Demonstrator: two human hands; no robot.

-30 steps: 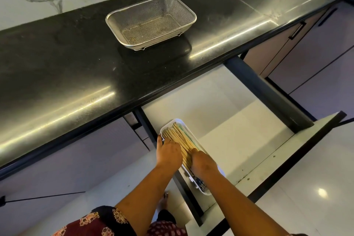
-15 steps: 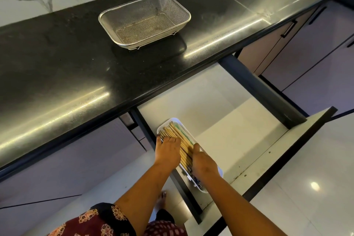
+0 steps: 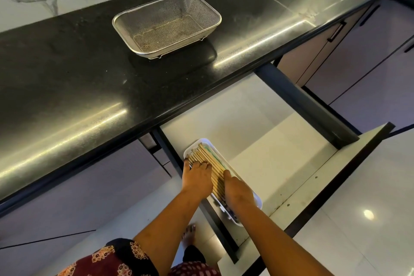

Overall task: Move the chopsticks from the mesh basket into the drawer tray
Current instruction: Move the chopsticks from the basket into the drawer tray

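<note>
A bundle of pale wooden chopsticks [image 3: 208, 159] lies lengthwise in the white drawer tray [image 3: 257, 200], at the left side of the open drawer [image 3: 257, 123]. My left hand [image 3: 197, 180] rests flat, palm down, on the left part of the bundle, thumb at the tray's left rim. My right hand [image 3: 238, 192] covers the near end of the chopsticks; its fingers curl out of sight. The mesh basket [image 3: 198, 10] stands on the black counter with nothing visible in it.
The black stone counter [image 3: 67, 78] overhangs the drawer's back part. The drawer's dark right wall [image 3: 307, 107] and its front panel [image 3: 336, 177] border the white drawer floor. Cabinet doors with dark handles are at right. My bare foot [image 3: 189, 233] is below.
Both hands stay on the chopsticks in the tray with hardly any movement. The view has shifted slightly.
</note>
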